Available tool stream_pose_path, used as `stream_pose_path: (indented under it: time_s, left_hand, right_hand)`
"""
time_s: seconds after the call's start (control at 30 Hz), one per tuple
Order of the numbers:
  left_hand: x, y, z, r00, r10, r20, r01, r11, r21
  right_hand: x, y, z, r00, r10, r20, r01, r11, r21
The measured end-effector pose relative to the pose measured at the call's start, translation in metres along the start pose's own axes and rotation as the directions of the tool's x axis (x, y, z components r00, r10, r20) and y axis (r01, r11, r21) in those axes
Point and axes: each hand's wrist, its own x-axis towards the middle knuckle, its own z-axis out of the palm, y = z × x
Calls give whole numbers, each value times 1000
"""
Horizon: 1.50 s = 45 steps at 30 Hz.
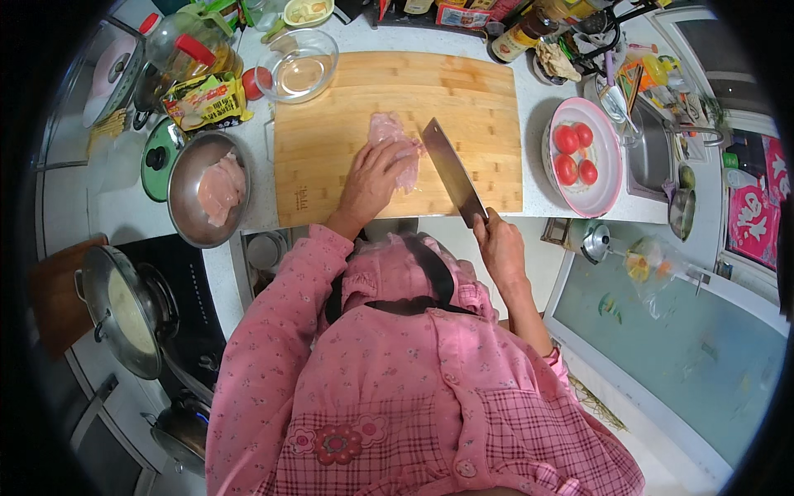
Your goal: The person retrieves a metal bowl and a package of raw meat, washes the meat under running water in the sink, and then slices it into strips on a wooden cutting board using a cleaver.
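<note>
Raw pale-pink meat (386,126), which looks like chicken breast, lies flat on a wooden cutting board (335,149). My left hand (378,170) rests on it with the fingers spread over its middle, hiding part of it. In my right hand (498,242) is the handle of a cleaver (451,167). Its broad blade lies just right of the meat, slanting up and left over the board, apart from my left fingers. More raw meat (222,186) sits in a steel bowl (178,201) left of the board.
A glass bowl (330,49) overlaps the board's back left corner, beside a tomato (255,84). Several tomatoes (566,139) lie in a pink-rimmed enamel basin (611,180) on the right, near the sink (648,155). Bottles (515,43) stand behind; a lidded pan (127,310) is at left.
</note>
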Motion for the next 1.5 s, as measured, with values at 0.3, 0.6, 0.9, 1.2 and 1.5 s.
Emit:
stream_pose_path:
  time_s: [0.3, 0.6, 0.9, 1.2, 1.5]
  left_hand:
    - [-1, -2, 1, 1000, 2, 8, -2, 1000, 2]
    - [-3, -3, 2, 1000, 2, 5, -2, 999, 37]
    - [0, 0, 1, 1000, 1, -5, -1, 1000, 22]
    - [-1, -2, 3, 1000, 2, 6, -2, 1000, 28]
    - [0, -4, 7, 1000, 14, -10, -13, 1000, 22]
  right_hand:
    - [-3, -11, -1, 997, -68, 23, 69, 997, -35]
    - [0, -10, -5, 999, 3, 44, -4, 1000, 26]
    - [-7, -22, -9, 999, 14, 46, -15, 1000, 19]
    - [3, -31, -3, 998, -23, 56, 25, 999, -36]
    - [28, -34, 20, 997, -77, -7, 77, 997, -18]
